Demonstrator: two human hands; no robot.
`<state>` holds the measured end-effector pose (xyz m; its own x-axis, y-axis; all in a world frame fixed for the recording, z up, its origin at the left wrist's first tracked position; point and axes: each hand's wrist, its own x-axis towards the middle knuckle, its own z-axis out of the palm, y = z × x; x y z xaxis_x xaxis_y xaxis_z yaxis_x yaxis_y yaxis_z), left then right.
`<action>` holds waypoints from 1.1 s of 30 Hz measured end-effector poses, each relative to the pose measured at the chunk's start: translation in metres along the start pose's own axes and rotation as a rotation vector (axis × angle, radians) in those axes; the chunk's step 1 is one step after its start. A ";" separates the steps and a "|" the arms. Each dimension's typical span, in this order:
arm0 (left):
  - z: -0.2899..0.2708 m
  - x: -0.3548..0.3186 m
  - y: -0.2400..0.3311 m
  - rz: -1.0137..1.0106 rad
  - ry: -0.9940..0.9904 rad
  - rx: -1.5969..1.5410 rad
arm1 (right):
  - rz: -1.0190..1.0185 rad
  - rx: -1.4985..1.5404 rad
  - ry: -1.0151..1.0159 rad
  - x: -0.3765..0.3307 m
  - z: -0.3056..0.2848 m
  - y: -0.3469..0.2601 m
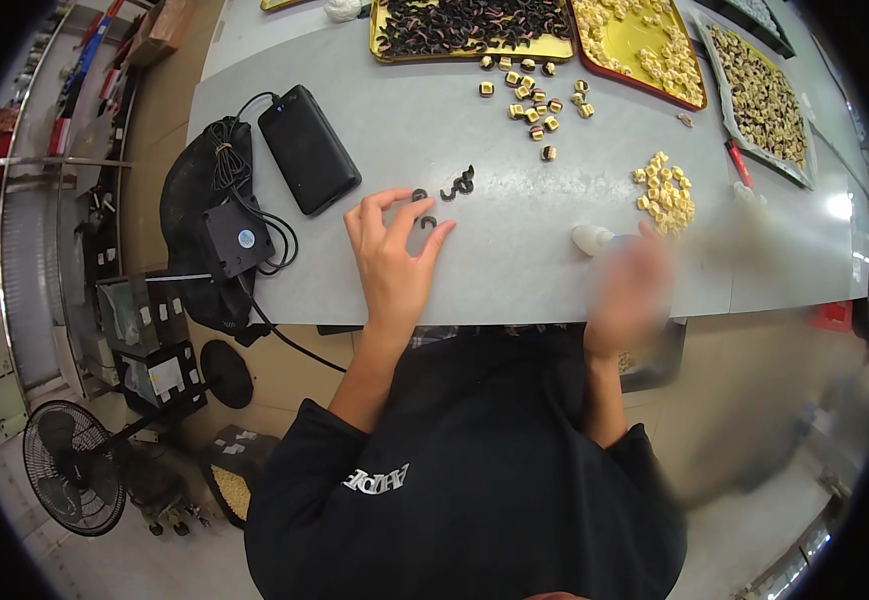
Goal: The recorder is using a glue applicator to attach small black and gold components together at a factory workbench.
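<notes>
Beyond the left hand (392,255), a yellow tray (474,58) is holding a crowd of black curved pieces, some showing pink. Beyond the right hand (636,295), a red-rimmed yellow tray (616,45) is holding pale yellow pieces, part of its floor showing bare. Farther out on that hand's right, a lined tray (776,178) is carrying many small dark-and-pale pieces.

Just past the right hand, a pile of yellow pieces (666,200) is lying loose on the table (519,240). Black-and-yellow pieces (536,108) are lying scattered ahead of and between both hands.

One black arch (428,222) is lying between the left thumb and forefinger, its bend facing away from the person and its two ends pointing back. A second arch (419,195) is sitting at that hand's fingertips. A few black curls (462,182) are resting just beyond them. The left thumb and fingers are curving apart; I cannot tell whether they are pressing either arch.

The right hand is blurring; I cannot tell its grip. A white bottle (591,239) is lying just beside it, long axis running roughly sideways.
</notes>
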<state>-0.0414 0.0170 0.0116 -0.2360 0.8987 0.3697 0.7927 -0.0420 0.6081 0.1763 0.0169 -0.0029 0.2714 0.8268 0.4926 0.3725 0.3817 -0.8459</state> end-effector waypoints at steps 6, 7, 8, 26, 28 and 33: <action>0.000 -0.006 -0.004 0.002 0.030 0.122 | 0.024 0.058 0.026 -0.001 0.001 0.004; 0.001 -0.006 -0.005 0.029 0.019 0.156 | 0.030 0.060 0.030 -0.001 0.001 0.003; 0.000 -0.006 -0.006 0.029 0.019 0.157 | 0.037 0.062 0.034 -0.001 0.001 0.003; -0.021 -0.006 -0.014 -0.073 -0.090 -0.070 | 0.045 0.094 0.035 -0.005 -0.002 0.006; -0.020 -0.007 -0.014 -0.066 -0.081 -0.085 | 0.016 0.044 -0.032 -0.001 -0.001 0.002; -0.016 -0.008 -0.013 -0.002 -0.113 -0.124 | 0.047 -0.133 -0.183 0.004 0.004 -0.010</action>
<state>-0.0585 0.0031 0.0121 -0.1672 0.9418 0.2915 0.7153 -0.0876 0.6933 0.1704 0.0178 0.0066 0.1304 0.9081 0.3979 0.4806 0.2931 -0.8265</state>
